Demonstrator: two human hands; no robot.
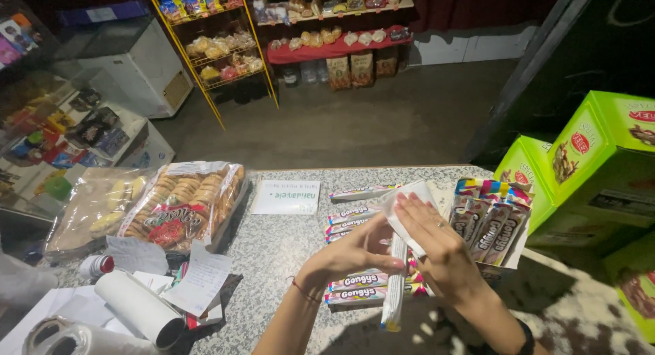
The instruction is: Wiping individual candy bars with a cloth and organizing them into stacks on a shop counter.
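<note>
My left hand [355,253] and my right hand [437,249] meet over a speckled stone counter [273,253]. Together they hold a long white candy wrapper strip [396,287] that hangs down toward me, with a clear plastic piece [409,198] sticking up behind my right fingers. Under my hands lie several flat colourful candy bars [355,212] in a loose stack. To the right stands an open display box [491,222] holding more of the same bars upright.
A bag of biscuits [184,205] and a bag of pale sweets [95,208] lie at the left. Paper rolls [140,307], notes and a small card [286,198] sit on the counter. Green cartons [600,157] stand right. Snack shelves [218,41] line the far wall.
</note>
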